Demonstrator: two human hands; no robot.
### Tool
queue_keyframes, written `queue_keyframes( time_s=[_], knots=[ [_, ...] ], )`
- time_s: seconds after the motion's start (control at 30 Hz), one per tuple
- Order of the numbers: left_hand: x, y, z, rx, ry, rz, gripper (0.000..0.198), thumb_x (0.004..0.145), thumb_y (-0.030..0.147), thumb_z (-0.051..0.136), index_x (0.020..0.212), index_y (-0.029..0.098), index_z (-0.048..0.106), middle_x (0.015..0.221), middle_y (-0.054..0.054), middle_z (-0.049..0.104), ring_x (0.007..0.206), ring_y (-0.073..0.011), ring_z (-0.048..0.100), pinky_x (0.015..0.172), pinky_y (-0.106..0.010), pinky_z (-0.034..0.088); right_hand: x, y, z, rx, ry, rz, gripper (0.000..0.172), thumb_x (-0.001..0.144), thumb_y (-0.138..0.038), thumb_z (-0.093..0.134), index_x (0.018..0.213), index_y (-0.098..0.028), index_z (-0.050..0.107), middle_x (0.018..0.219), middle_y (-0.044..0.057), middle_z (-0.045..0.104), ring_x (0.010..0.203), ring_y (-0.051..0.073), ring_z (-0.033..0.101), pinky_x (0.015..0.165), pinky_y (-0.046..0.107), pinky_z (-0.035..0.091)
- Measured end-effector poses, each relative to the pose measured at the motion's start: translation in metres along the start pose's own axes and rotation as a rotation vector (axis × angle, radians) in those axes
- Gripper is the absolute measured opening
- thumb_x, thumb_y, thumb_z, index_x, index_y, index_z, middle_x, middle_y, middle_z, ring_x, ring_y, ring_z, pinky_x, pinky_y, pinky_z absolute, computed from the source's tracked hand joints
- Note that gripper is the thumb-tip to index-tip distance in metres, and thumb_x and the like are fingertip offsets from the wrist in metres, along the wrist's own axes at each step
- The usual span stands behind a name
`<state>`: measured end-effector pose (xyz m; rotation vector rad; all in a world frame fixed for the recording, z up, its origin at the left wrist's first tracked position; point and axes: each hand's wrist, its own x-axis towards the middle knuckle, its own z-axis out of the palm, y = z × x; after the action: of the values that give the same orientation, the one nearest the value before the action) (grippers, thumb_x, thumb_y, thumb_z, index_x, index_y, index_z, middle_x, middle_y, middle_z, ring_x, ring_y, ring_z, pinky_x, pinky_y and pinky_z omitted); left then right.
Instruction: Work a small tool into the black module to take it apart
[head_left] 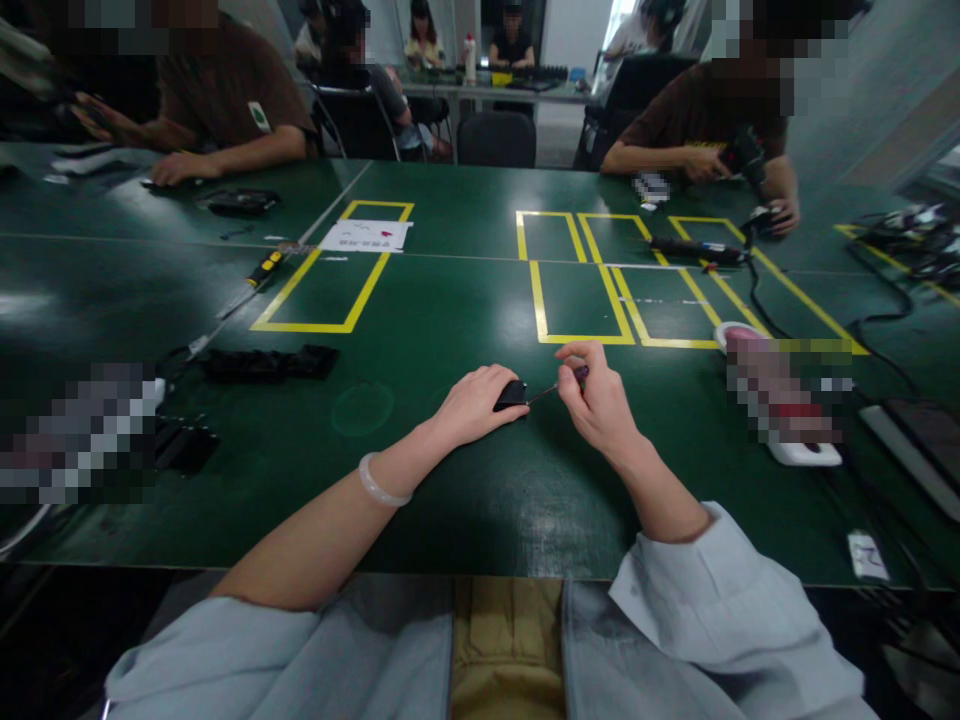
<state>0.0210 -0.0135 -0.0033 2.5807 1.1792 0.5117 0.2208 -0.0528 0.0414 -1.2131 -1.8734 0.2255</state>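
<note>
Resting on the green table, my left hand [480,402] is closed around a small black object [511,396], perhaps a plastic housing; its exact kind is hidden by the fingers. My right hand [600,400] is closed on a small screwdriver [582,373] with a dark purple handle. The thin metal shaft points left, and its tip meets or nearly meets the right side of the black object. Whether the tip sits in a screw cannot be made out.
Yellow tape rectangles [585,339] mark the green table [450,500]. A black strip [270,362] and a yellow-black screwdriver [265,267] lie left, beside a white paper [367,236]. A black tool [697,250] with a cable lies right. Co-workers [232,110] sit opposite.
</note>
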Motion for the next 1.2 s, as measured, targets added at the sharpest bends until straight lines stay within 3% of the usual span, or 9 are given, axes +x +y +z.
queue_keyframes(
  time_s=[0.33, 0.6, 0.93, 1.03, 1.2],
  knots=[
    [0.0003, -0.0001, -0.0008, -0.006, -0.013, -0.011, 0.040, 0.087, 0.054, 0.054, 0.110, 0.021, 0.054, 0.110, -0.007, 0.060, 0.100, -0.0245, 0.057, 0.087, -0.038, 0.046, 0.0011, 0.0016, -0.0007, -0.048, -0.011, 0.001, 0.016, 0.092, -0.038, 0.048, 0.093, -0.022, 0.051, 0.079, 0.002, 0.062, 0.066, 0.014, 0.058, 0.065, 0.028, 0.044],
    [0.0002, -0.0005, 0.0004, -0.005, -0.008, -0.009, 0.041, 0.087, 0.052, 0.055, 0.113, 0.021, 0.053, 0.112, -0.007, 0.060, 0.102, -0.0244, 0.057, 0.089, -0.038, 0.046, -0.0004, 0.0026, 0.0014, 0.026, 0.014, 0.037, 0.012, 0.090, -0.024, 0.042, 0.100, -0.022, 0.048, 0.077, 0.001, 0.062, 0.061, 0.013, 0.058, 0.062, 0.027, 0.044],
    [0.0000, -0.0002, -0.0003, 0.001, -0.012, -0.004, 0.040, 0.087, 0.053, 0.055, 0.111, 0.021, 0.053, 0.111, -0.007, 0.060, 0.100, -0.0244, 0.057, 0.087, -0.038, 0.046, 0.0007, 0.0012, 0.0005, -0.009, 0.012, 0.037, 0.014, 0.091, -0.035, 0.048, 0.095, -0.022, 0.049, 0.073, 0.000, 0.060, 0.061, 0.013, 0.057, 0.062, 0.026, 0.043],
    [-0.0003, -0.0012, 0.0005, 0.002, 0.001, 0.001, 0.042, 0.087, 0.053, 0.055, 0.114, 0.021, 0.053, 0.112, -0.007, 0.060, 0.101, -0.0245, 0.057, 0.088, -0.038, 0.046, 0.0006, 0.0010, 0.0006, 0.006, 0.019, 0.037, 0.009, 0.091, -0.028, 0.044, 0.097, -0.022, 0.048, 0.075, 0.000, 0.060, 0.059, 0.012, 0.055, 0.061, 0.026, 0.042],
    [0.0000, -0.0016, 0.0010, 0.003, 0.001, 0.002, 0.043, 0.087, 0.053, 0.055, 0.114, 0.020, 0.052, 0.111, -0.007, 0.060, 0.101, -0.0245, 0.057, 0.088, -0.038, 0.045, -0.0006, 0.0005, -0.0007, 0.019, 0.004, 0.049, 0.017, 0.088, -0.020, 0.043, 0.104, -0.021, 0.045, 0.074, -0.001, 0.058, 0.060, 0.012, 0.053, 0.062, 0.026, 0.041]
  ],
)
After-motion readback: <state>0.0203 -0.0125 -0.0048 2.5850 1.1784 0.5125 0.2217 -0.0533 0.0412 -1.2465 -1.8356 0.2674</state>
